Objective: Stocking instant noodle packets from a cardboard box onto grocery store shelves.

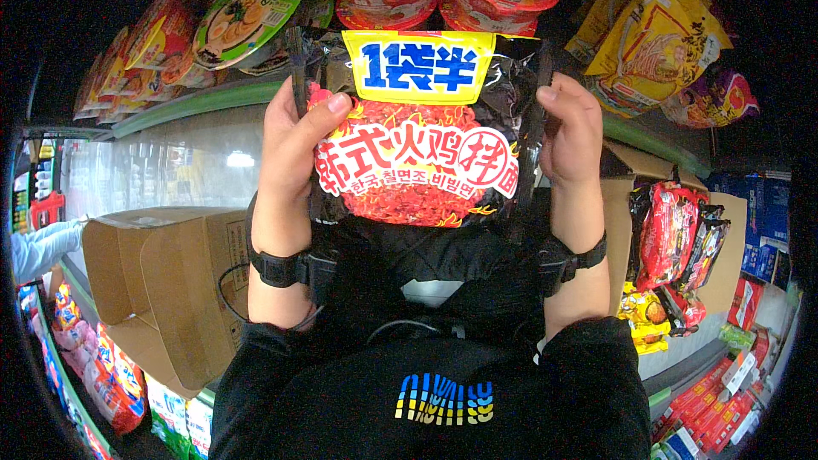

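Observation:
A black plastic packet of instant noodles [415, 204] with a yellow panel and red noodle picture is held up in front of me, its printed front facing the camera. My left hand [291, 134] grips its left edge, the thumb lying over the front. At the right edge my right hand [572, 128] pinches the crimped end between thumb and fingers. Behind the packet's top edge stand stacked red-and-clear noodle bowls [386, 9]. The fingers behind the packet are hidden.
An open cardboard box [185, 287] lies at left; another [728, 236] at right holds red and black noodle packets [668, 233]. Yellow packets [664, 45] and lidded noodle bowls [246, 25] fill the upper shelf [185, 112]. At far left, another person's sleeve [48, 246] shows.

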`<state>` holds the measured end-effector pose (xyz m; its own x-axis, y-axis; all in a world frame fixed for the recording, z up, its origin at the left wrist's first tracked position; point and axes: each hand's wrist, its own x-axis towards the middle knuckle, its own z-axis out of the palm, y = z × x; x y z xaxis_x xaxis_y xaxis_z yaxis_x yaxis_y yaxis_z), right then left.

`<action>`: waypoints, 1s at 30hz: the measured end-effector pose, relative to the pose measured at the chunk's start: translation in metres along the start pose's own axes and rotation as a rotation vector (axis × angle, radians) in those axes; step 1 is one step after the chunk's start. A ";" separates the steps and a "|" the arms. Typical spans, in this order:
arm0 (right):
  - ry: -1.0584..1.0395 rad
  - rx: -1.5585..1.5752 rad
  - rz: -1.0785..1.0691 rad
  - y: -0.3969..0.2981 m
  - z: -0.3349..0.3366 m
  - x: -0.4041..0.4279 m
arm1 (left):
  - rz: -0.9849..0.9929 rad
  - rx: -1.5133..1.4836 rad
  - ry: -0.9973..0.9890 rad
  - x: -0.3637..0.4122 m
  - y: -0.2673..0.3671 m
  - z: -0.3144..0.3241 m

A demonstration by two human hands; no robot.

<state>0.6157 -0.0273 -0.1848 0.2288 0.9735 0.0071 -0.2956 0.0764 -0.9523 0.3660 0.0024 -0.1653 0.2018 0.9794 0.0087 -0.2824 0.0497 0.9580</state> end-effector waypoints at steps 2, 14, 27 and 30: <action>-0.021 0.088 -0.027 -0.001 -0.002 0.000 | -0.004 0.006 0.005 -0.001 0.000 0.000; -0.023 0.101 -0.030 0.002 -0.003 0.002 | -0.040 -0.043 -0.029 -0.001 0.003 0.003; -0.046 0.065 -0.042 -0.002 0.001 0.001 | -0.027 -0.024 -0.043 0.001 -0.001 -0.001; -0.037 0.111 -0.012 -0.002 0.003 0.001 | -0.025 -0.020 -0.039 0.001 -0.002 -0.002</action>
<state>0.6138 -0.0261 -0.1824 0.1994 0.9794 0.0312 -0.3945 0.1094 -0.9124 0.3650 0.0038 -0.1676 0.2452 0.9695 -0.0041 -0.2957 0.0788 0.9520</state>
